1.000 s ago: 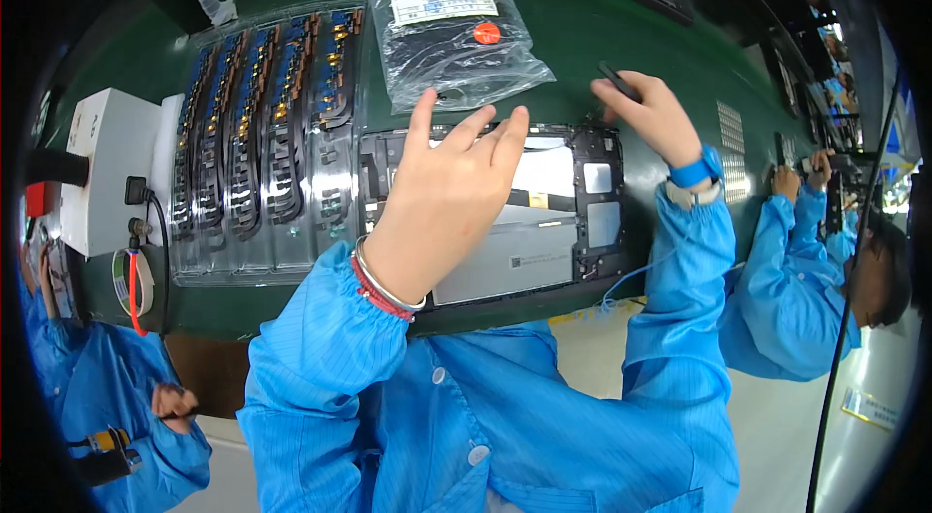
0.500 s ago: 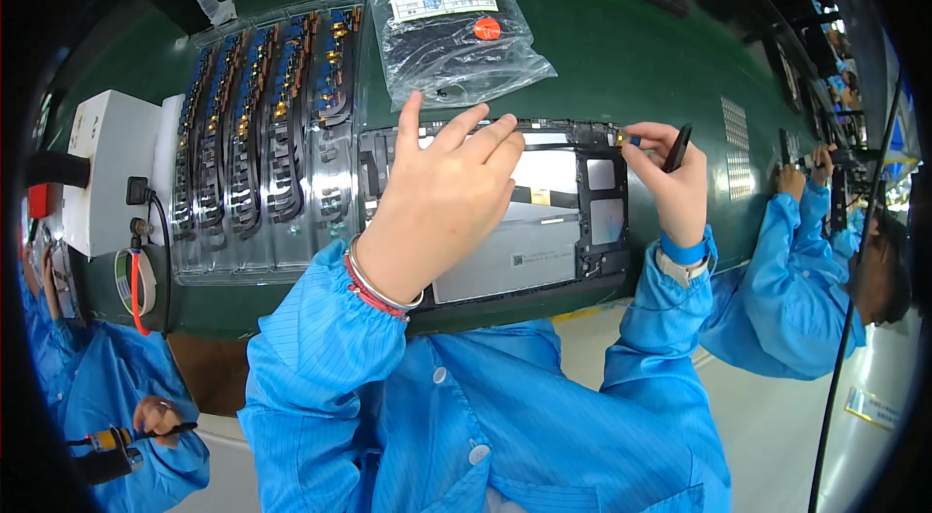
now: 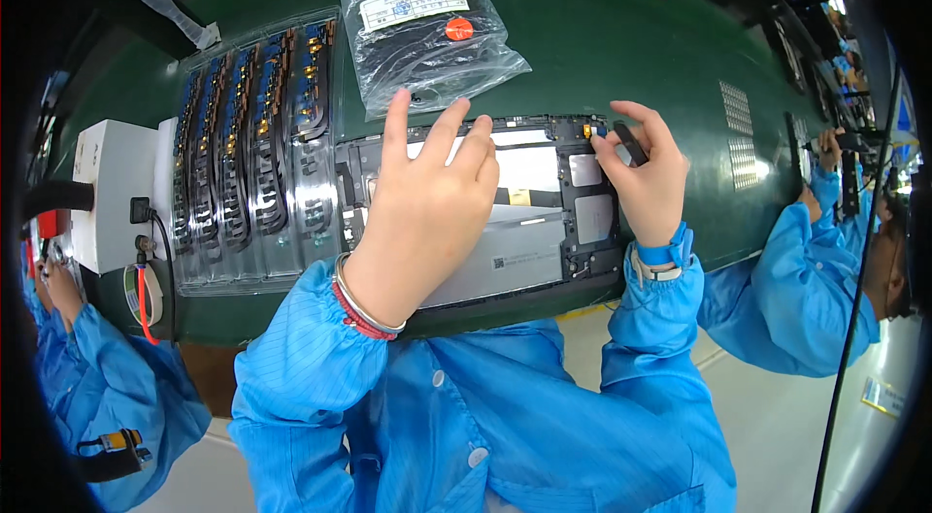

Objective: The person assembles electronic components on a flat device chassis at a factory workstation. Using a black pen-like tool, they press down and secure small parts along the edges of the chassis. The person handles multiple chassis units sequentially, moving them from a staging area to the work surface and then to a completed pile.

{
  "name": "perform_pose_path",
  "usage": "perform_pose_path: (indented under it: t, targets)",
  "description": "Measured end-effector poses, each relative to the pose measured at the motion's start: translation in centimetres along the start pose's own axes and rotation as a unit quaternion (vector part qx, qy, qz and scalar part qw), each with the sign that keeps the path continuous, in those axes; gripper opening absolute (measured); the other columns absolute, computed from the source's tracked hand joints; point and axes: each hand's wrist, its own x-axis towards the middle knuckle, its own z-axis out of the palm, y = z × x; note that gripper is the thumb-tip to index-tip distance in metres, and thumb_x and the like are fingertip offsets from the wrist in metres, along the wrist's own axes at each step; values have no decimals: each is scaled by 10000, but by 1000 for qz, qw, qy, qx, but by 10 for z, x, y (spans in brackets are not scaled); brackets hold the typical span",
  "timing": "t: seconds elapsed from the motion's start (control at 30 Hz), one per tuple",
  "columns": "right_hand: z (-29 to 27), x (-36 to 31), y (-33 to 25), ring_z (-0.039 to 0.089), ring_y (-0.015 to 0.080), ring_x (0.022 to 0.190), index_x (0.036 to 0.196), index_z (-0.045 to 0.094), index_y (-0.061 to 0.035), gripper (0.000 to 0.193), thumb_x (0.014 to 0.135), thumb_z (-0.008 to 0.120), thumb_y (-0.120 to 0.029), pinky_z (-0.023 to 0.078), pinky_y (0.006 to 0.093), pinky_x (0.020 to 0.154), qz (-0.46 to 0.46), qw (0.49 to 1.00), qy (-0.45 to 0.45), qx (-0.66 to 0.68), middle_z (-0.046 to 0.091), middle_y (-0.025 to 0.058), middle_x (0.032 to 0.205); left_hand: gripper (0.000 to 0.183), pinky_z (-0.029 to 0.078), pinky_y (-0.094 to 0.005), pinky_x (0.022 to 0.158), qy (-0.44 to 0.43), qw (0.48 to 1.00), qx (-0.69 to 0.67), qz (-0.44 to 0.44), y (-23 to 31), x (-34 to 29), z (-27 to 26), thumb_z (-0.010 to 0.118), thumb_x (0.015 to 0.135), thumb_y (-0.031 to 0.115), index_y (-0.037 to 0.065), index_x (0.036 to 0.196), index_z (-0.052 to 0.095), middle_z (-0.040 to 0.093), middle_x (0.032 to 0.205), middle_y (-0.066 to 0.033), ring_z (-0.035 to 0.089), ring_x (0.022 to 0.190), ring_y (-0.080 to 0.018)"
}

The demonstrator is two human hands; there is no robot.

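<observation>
An opened tablet (image 3: 524, 272) lies on the green bench in front of me, its silver battery and black inner frame exposed. My left hand (image 3: 427, 193) rests across its left part, fingers spread, the tips near the upper edge. My right hand (image 3: 652, 173) is over the upper right corner, a black pen-like tool (image 3: 630, 144) held between the fingers and palm. Its thumb tip is beside a small gold-and-blue part (image 3: 593, 132) at that corner, and the index finger is raised apart from the thumb. The tool's far end is hidden in the hand.
Left of the tablet, a clear plastic tray (image 3: 254, 265) holds rows of dark flex cables. A clear bag (image 3: 417, 52) with a label lies beyond. A white box (image 3: 116, 193) with cables stands far left; a sheet of small pieces (image 3: 740, 134) lies right. Co-workers sit on both sides.
My right index finger has lifted away from the thumb at the gold-and-blue part, and the black tool has tilted. The left hand stays spread over the tablet. The whole view has shifted slightly.
</observation>
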Motion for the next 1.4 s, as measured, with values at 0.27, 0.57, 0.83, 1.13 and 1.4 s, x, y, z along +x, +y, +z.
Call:
perform_pose_path:
  t: [0.27, 0.57, 0.83, 1.13, 1.4]
  targets:
    - [4, -3, -1, 617, 162, 633, 1053, 560, -53, 352, 716, 651, -12, 460, 252, 591, -57, 996, 31, -68, 624, 84, 687, 155, 232, -536, 1040, -70, 984, 11, 162, -2, 17, -7, 561, 662, 109, 54, 746, 680, 573, 1000, -33, 478, 1100, -197]
    - [-2, 1, -2, 626, 290, 746, 1028, 569, -81, 347, 691, 649, -56, 479, 349, 631, -28, 997, -9, -68, 632, 101, 793, 147, 202, -531, 1054, -104, 956, 105, 252, 7, 38, -9, 576, 648, 134, 121, 707, 710, 598, 1093, -56, 464, 1143, -201]
    - [-22, 8, -34, 604, 268, 825, 1031, 585, -61, 352, 691, 593, 28, 481, 335, 707, -140, 989, -2, -44, 605, 116, 903, 200, 223, -524, 1032, -132, 984, 92, 74, 15, 6, -33, 560, 672, 120, 109, 816, 699, 537, 1198, -79, 459, 1149, -227]
    - [18, 21, -43, 610, 249, 823, 1062, 608, -123, 469, 620, 570, 29, 508, 333, 701, -297, 919, -206, -156, 574, 28, 1064, 447, 332, -363, 983, -216, 661, -716, -68, 45, -93, -40, 457, 728, -11, 40, 1167, 522, 495, 1241, -128, 471, 1151, -276]
    - [35, 14, -38, 615, 269, 743, 1093, 587, -109, 488, 615, 603, -9, 506, 348, 679, -322, 894, -206, -235, 558, 36, 1045, 502, 281, -323, 1016, -159, 112, -914, -355, 62, -117, -14, 418, 865, 70, 17, 1347, 286, 304, 1402, -135, 280, 1304, -214]
